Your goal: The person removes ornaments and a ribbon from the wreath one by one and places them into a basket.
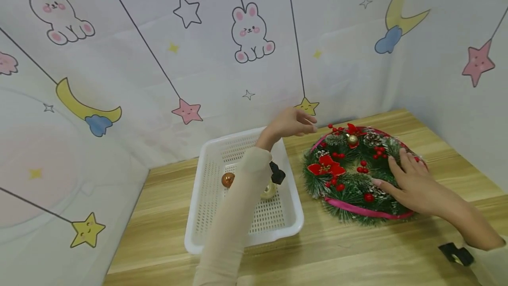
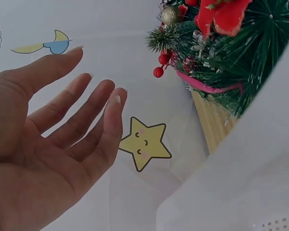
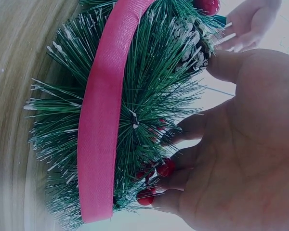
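A green Christmas wreath lies on the wooden table, dressed with red flowers, red berries, frosted pine cones and a gold ball. A pink ribbon runs along its outer edge. My right hand rests on the wreath's right side with fingers spread. My left hand hovers above the basket's far right corner, left of the wreath. Its fingers are loosely bent, and the palm holds nothing. Under the left forearm stands a white plastic basket with a copper ball and a pale gold ball inside.
Behind the table hangs a white cloth printed with rabbits, stars and moons. The cloth also closes off the left and right sides. The basket stands close to the wreath's left edge, with a narrow strip of tabletop between them.
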